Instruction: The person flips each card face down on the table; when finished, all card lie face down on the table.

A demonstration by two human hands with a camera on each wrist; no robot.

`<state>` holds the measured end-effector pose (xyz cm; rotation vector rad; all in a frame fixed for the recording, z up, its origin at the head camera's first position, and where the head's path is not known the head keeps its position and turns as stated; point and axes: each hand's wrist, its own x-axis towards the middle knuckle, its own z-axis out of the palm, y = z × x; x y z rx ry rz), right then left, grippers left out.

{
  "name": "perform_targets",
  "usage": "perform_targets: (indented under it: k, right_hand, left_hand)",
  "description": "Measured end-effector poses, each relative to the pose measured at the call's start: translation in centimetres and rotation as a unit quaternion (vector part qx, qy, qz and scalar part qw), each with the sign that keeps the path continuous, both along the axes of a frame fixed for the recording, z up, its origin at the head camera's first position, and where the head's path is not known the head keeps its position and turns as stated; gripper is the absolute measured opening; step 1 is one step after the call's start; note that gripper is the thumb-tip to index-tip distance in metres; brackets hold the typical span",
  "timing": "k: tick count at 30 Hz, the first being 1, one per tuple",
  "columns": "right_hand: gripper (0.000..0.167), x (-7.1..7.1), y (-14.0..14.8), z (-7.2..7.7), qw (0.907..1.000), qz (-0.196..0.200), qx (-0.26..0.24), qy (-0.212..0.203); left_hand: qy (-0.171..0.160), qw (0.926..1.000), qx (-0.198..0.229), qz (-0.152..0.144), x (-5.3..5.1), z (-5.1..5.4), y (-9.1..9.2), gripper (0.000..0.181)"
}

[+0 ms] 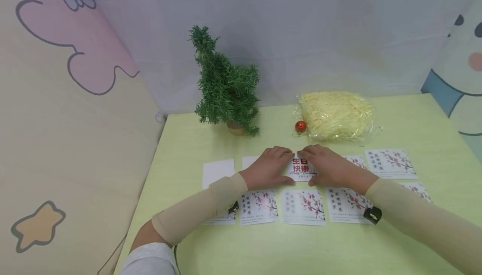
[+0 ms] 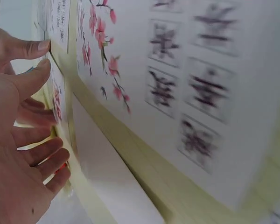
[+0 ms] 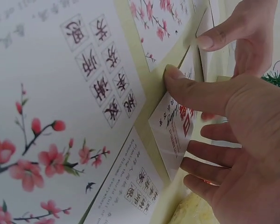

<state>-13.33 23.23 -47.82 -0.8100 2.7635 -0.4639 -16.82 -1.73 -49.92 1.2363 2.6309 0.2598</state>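
A white card with red characters [image 1: 300, 170] lies flat between both hands, in the back row of cards. My left hand [image 1: 268, 168] is at its left side, thumb near the front edge and fingers toward the far edge. On the other side my right hand [image 1: 325, 166] mirrors it, its thumb [image 3: 196, 93] at the near edge in the right wrist view. The fingers of both hands are loosely extended. My left hand partly covers a blank white card [image 1: 249, 162]. Flower-printed cards [image 1: 303, 208] lie in the front row.
A blank card [image 1: 218, 172] lies at the left, a flower-printed card [image 1: 391, 164] at the right. Behind stand a small green artificial tree [image 1: 226, 82], a red bauble [image 1: 300, 126] and a clear bag of pale yellow shreds [image 1: 337, 116]. A fabric-covered wall [image 1: 282, 36] closes off the back.
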Motion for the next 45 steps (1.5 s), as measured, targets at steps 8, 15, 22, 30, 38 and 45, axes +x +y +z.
perform_targets:
  k: [8,15,22,30,38,45]
  right_hand:
    - [0.094,-0.3,-0.1,-0.1,0.9999,-0.006,0.006,0.012]
    - [0.100,-0.2,0.7,0.2,0.9996,0.003,0.012,0.025]
    - [0.103,-0.4,0.8,0.3,0.9995,0.011,0.009,0.027]
    - [0.108,-0.2,0.9,0.8,0.9990,0.020,0.005,0.040]
    - [0.110,0.5,0.8,1.8,0.9984,0.023,-0.015,0.050]
    - [0.118,1.7,1.5,1.9,0.9949,-0.032,-0.096,0.001]
  left_hand:
    - [0.024,0.9993,-0.027,-0.012,-0.3,-0.7,1.8,0.097]
    - [0.059,0.9971,-0.031,-0.037,-0.4,-1.0,1.7,0.096]
    - [0.082,0.9945,-0.044,-0.046,0.0,-0.5,1.9,0.097]
    - [0.065,0.9964,-0.046,-0.029,0.1,-0.2,2.4,0.101]
    - [0.016,0.9996,-0.012,0.018,0.7,0.7,3.6,0.108]
    - [-0.055,0.9962,0.049,0.045,0.7,1.3,3.2,0.122]
